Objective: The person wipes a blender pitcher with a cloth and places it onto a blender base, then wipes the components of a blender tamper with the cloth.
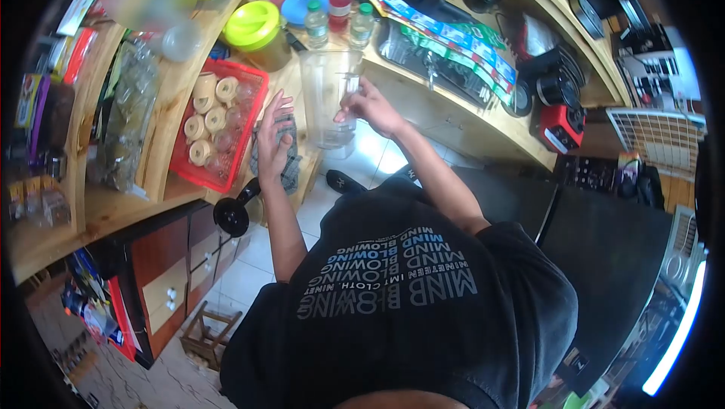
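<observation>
My right hand [375,109] grips the handle of a clear pitcher [321,99], with its fingers curled round it. The pitcher is see-through, and I cannot tell whether anything is inside. To its left my left hand [273,145] is raised, fingers spread, apart from the pitcher and holding nothing. A grey checked cloth [264,154] lies on the wooden counter behind that hand. Beside it stands a red basket [259,99] with several cream-lidded jars. Beyond the pitcher are two green-capped bottles [316,25] and a bottle of red liquid [340,7].
A yellow-lidded jug [257,27] and a blue bowl [305,7] stand at the back. Strips of colourful sachets [445,35] hang along the right counter. A black round object with a handle [231,216] juts out near my left forearm. Wooden shelves [155,145] line the left.
</observation>
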`<action>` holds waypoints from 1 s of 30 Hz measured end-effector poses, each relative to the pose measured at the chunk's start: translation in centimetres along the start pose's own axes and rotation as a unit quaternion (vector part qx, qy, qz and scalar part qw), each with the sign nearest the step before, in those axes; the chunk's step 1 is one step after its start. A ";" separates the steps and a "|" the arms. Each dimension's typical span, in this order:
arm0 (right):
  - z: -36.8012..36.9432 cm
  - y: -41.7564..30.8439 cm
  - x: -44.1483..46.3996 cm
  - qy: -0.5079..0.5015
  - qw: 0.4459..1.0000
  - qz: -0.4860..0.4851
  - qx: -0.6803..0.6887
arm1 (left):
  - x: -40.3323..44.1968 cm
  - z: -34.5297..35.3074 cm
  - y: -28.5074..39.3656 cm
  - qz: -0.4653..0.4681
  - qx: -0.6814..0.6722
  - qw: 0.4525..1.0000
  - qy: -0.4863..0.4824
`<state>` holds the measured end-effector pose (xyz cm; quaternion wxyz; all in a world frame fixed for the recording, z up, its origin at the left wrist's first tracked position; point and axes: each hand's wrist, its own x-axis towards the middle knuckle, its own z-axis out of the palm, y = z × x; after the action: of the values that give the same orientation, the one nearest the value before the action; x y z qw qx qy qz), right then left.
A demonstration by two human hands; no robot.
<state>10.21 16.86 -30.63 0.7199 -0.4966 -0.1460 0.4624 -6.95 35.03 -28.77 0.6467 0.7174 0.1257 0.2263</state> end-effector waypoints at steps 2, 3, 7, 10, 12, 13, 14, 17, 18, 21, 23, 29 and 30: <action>-0.1 -1.1 -1.8 -0.010 1.000 -0.010 -0.026 | 0.5 1.0 0.6 0.000 -0.009 1.000 -0.030; -0.2 -1.8 -2.7 -0.027 0.997 -0.016 -0.076 | 1.0 1.5 0.6 0.021 -0.033 0.998 -0.043; -1.3 -5.5 -6.9 0.005 0.989 -0.051 -0.138 | 3.3 5.7 2.4 0.069 -0.128 0.987 -0.071; -2.5 -7.9 -10.0 0.078 0.985 -0.091 -0.125 | 4.8 8.8 2.2 0.082 -0.183 0.977 -0.077; -3.6 -9.2 -12.0 0.138 0.973 -0.131 -0.128 | 5.5 10.9 2.2 0.097 -0.200 0.974 -0.041; -3.8 -9.9 -13.0 0.166 0.967 -0.149 -0.121 | 5.9 11.8 1.9 0.104 -0.216 0.970 -0.042; -4.0 -10.5 -14.0 0.177 0.965 -0.154 -0.119 | 6.2 12.7 1.9 0.104 -0.219 0.969 -0.053; -4.7 -12.1 -16.8 0.221 0.948 -0.224 -0.059 | 6.9 15.6 1.9 0.054 -0.219 0.973 -0.056; -5.1 -12.5 -17.7 0.231 0.944 -0.230 -0.057 | 7.1 16.6 2.0 0.054 -0.221 0.971 -0.069; -6.3 -13.4 -20.8 0.239 0.920 -0.308 -0.040 | 7.9 19.9 2.7 0.054 -0.215 0.960 -0.171; -7.1 -14.1 -22.8 0.244 0.909 -0.336 -0.039 | 8.3 22.6 3.8 0.069 -0.220 0.949 -0.217; -10.5 -15.0 -28.4 0.275 0.867 -0.415 0.002 | 8.2 31.1 8.7 0.076 -0.247 0.896 -0.360; -11.2 -15.0 -29.3 0.277 0.864 -0.420 0.004 | 8.0 32.4 9.5 0.077 -0.245 0.895 -0.365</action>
<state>10.00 -14.56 -15.75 0.8588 -0.4930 -0.1335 -0.0391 14.67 9.35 -20.15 0.7831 0.5757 -0.2342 0.0218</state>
